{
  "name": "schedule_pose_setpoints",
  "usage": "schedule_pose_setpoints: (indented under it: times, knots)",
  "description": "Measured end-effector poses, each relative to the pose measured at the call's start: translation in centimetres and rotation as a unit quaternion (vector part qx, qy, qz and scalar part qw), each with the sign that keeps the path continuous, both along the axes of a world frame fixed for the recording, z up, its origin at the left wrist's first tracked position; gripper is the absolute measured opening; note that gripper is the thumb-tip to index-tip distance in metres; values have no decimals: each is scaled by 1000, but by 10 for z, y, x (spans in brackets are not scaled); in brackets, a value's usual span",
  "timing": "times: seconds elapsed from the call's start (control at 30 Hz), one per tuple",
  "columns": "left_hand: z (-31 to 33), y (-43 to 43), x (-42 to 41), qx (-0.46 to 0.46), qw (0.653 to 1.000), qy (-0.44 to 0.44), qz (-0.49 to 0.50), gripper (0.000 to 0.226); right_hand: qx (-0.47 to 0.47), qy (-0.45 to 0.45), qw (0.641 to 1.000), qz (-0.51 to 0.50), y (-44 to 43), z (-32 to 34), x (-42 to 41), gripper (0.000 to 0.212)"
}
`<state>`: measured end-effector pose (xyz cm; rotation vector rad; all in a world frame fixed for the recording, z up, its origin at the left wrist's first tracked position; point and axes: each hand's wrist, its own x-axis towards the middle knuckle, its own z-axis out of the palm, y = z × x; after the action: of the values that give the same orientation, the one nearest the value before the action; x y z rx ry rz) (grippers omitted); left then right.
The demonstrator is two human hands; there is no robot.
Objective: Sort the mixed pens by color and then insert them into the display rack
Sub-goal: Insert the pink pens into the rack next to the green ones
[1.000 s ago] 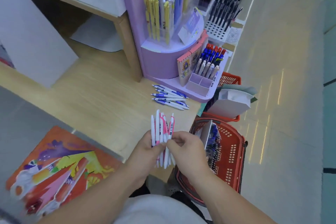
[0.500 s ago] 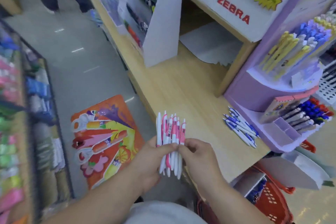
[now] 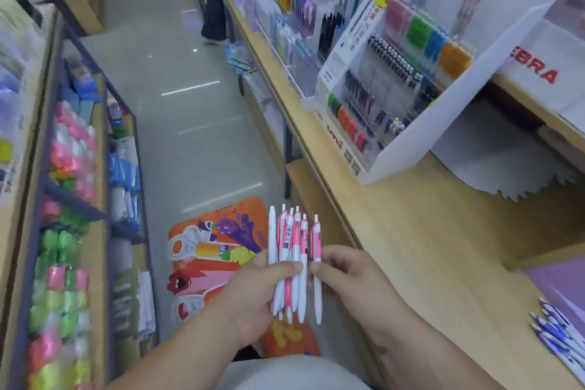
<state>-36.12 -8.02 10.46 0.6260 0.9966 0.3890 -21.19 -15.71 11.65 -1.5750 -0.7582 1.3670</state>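
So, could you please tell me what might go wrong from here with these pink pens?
1. The left hand holds the fanned pink pens apparently beyond the counter edge, above the floor; a loose one could drop there.
2. The right hand pinches only the outermost pen; pulling it away might drag neighbours out of the bunch.

Bright, motion-blurred edges, floor glare, wide-angle warp

Left hand (image 3: 253, 290) grips the pink pens (image 3: 296, 241) upright; right hand (image 3: 356, 282) pinches one, fingers curled.
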Motion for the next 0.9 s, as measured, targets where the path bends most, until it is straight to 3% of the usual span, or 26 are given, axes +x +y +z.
schedule_pose_setpoints:
  times: [0.13,0.53,0.73,0.9]
  knots:
    - [15,89,-25,2,1000,0,4,17,35,7,998,-49,81,14,-14,16]
    - [16,326,-5,-40,993,-21,105,35,32,48,995,-85,319,-3,39,75]
    - [35,448,21,-24,987,-19,159,41,54,55,995,-56,474,-1,86,75]
    - [43,540,46,-18,984,-32,172,28,75,51,995,-49,579,16,120,69]
